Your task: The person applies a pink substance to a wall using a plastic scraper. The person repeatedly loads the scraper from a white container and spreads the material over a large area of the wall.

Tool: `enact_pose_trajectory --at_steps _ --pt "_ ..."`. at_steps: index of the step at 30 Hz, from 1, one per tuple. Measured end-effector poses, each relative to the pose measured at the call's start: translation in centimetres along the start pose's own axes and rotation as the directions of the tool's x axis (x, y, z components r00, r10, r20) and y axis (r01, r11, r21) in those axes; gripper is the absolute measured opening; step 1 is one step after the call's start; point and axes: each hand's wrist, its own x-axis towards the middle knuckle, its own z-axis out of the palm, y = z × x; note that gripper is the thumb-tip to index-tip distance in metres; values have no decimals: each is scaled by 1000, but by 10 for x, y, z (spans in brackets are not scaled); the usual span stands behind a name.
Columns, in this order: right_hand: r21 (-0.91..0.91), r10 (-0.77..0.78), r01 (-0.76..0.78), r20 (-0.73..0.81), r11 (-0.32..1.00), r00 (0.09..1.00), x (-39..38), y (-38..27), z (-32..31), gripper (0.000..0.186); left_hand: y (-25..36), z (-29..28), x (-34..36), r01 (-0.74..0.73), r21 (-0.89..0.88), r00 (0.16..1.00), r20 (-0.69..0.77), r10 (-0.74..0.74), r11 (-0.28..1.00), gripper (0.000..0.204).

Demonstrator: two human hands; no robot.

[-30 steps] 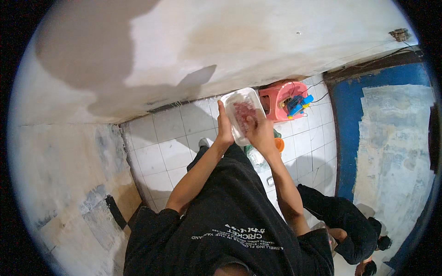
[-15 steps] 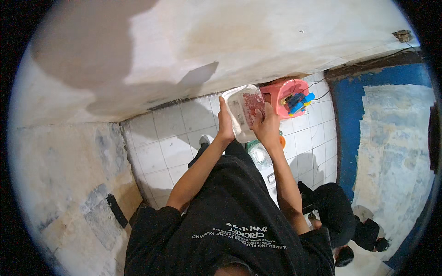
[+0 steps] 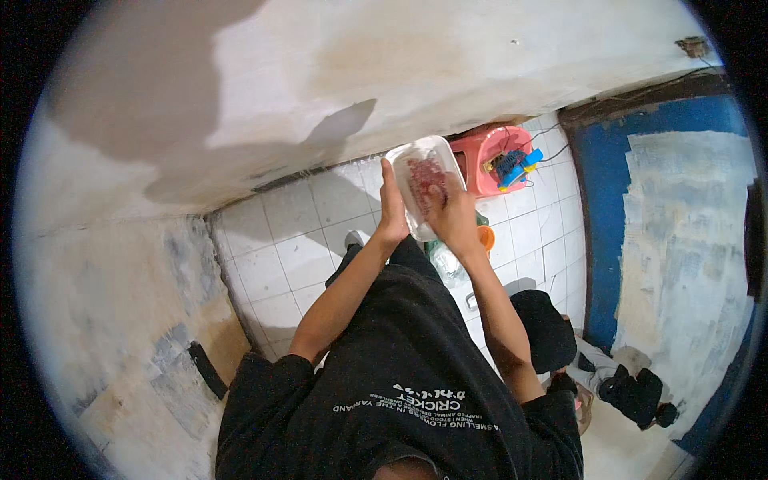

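I hold a shallow white plastic tray (image 3: 436,142) tilted out in front of my body. Along its left side my left hand (image 3: 391,210) grips it, with the fingers stretched up the outer wall. Inside lies a red mass speckled with white (image 3: 426,170); its exact kind is hard to make out. My right hand (image 3: 454,216) reaches in from the right, its fingers closed against the lower part of the red mass. The right fingertips are partly hidden.
A pink plastic stool (image 3: 477,149) with a blue-and-yellow thing (image 3: 518,166) on it stands beyond the tray. An orange round thing (image 3: 486,237) and clear plastic (image 3: 448,264) are on the tiled floor. Two people (image 3: 542,332) (image 3: 632,396) are at lower right.
My right hand has moved slightly left and down within the tray. The red mass now lies nearer the tray's middle. The nearer person at lower right has shifted position.
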Motion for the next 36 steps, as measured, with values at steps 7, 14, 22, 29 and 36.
enact_pose_trajectory --at_steps 7,14,22,29,36 --pt "-59 -28 29 11 998 1000 1 -7 4 10 12 13 -6 -27 58 998 -50 30 998 80" --pt "-107 -66 71 51 992 997 -5 -24 6 10 14 3 -11 -31 -35 999 35 32 999 73" --pt "-66 -10 12 30 998 1000 1 -25 4 12 18 12 -14 -23 -70 997 -69 18 997 74" --pt "104 -118 122 -43 987 992 11 -17 5 12 23 15 -16 3 -44 1000 -12 -3 999 81" --pt "-8 -6 5 -26 1000 1000 6 -8 -10 7 16 16 -9 -30 -17 1000 10 30 999 81"
